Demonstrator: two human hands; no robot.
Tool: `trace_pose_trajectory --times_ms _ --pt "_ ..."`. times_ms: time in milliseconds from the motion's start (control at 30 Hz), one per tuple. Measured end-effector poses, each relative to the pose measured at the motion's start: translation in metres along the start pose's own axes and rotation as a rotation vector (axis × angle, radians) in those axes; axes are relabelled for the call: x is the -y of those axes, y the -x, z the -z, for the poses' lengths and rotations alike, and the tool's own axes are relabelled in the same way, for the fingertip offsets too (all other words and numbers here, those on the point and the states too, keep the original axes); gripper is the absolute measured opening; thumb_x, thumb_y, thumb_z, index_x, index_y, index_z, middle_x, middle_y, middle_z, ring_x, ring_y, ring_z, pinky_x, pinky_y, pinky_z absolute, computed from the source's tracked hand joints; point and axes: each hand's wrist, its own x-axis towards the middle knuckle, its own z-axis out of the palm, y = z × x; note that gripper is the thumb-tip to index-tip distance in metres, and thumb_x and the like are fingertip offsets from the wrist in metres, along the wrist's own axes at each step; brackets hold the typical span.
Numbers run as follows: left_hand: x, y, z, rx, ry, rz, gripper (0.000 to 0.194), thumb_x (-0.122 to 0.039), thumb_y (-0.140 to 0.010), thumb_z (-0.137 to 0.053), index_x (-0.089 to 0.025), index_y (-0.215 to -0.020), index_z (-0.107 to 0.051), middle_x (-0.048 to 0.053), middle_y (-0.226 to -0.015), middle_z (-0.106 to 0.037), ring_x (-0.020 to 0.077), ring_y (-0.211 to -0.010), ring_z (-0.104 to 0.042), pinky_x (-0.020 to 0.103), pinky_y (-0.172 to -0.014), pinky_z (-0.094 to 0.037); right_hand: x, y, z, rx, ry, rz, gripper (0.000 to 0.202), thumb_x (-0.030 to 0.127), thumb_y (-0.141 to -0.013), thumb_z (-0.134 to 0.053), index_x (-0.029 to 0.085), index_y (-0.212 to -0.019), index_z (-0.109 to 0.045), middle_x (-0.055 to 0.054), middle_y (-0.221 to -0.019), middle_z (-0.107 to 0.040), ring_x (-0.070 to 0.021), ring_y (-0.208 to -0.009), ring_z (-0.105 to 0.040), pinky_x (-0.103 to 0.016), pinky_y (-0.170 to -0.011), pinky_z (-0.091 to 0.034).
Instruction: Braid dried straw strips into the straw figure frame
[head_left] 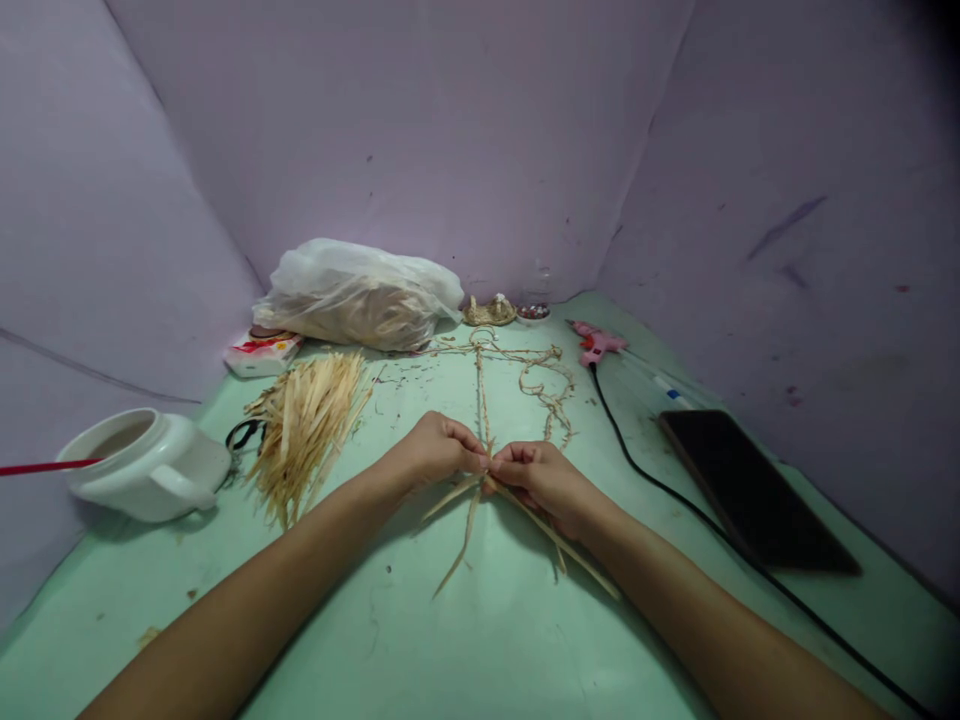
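My left hand [448, 447] and my right hand [541, 478] meet at the middle of the table, fingertips pinched together on the lower end of a braided straw cord [481, 390]. Loose straw strands [459, 535] fan out from between my fingers toward me, some passing beneath the right hand. From my fingers the cord runs straight away to a loop near the back. More thin twisted cord [559, 400] lies in loose curls beyond my right hand. A bundle of flat dry straw strips [311, 420] rests left of my left hand.
At the back stand a plastic bag of straw [360, 300], a small woven piece [489, 310] and a bead dish [533, 313]. A pink glue gun [598, 342], its black cable [645, 475] and a dark tablet [754, 490] lie right. Left are scissors [244, 433], a white pot [154, 465] and a box [262, 355].
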Motion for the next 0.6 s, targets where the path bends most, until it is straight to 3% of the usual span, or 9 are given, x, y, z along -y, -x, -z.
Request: trace_pose_trajectory --times_ms 267,500,600 --pt "0.003 0.002 -0.007 -0.073 -0.085 -0.084 0.010 -0.019 -0.054 -0.057 -0.012 -0.060 -0.060 -0.002 -0.046 -0.049 0.0058 -0.042 -0.036 0.020 -0.042 -0.028 0.000 0.002 0.000 -0.007 0.007 0.002 0.013 0.022 -0.063 -0.057 0.015 -0.055 -0.050 0.006 -0.039 -0.044 -0.0026 -0.032 -0.023 -0.019 -0.034 -0.012" --pt "-0.001 0.017 -0.016 -0.165 -0.674 -0.050 0.017 -0.030 -0.059 -0.054 -0.017 -0.054 -0.064 0.004 -0.051 -0.055 0.0132 -0.050 -0.045 0.025 -0.048 -0.030 -0.002 -0.001 0.000 -0.033 0.000 0.026 0.005 0.016 -0.061 -0.056 0.014 -0.058 -0.052 0.005 -0.044 -0.048 -0.0021 -0.034 -0.026 -0.019 -0.034 -0.013" --pt "0.000 0.016 -0.017 -0.210 -0.750 -0.024 0.019 -0.031 -0.060 -0.052 -0.017 -0.055 -0.064 0.004 -0.052 -0.055 0.0139 -0.050 -0.046 0.025 -0.049 -0.029 -0.002 0.000 0.001 -0.016 0.004 0.029 0.007 0.019 -0.064 -0.054 0.014 -0.060 -0.052 0.003 -0.049 -0.052 -0.0020 -0.034 -0.025 -0.019 -0.034 -0.012"
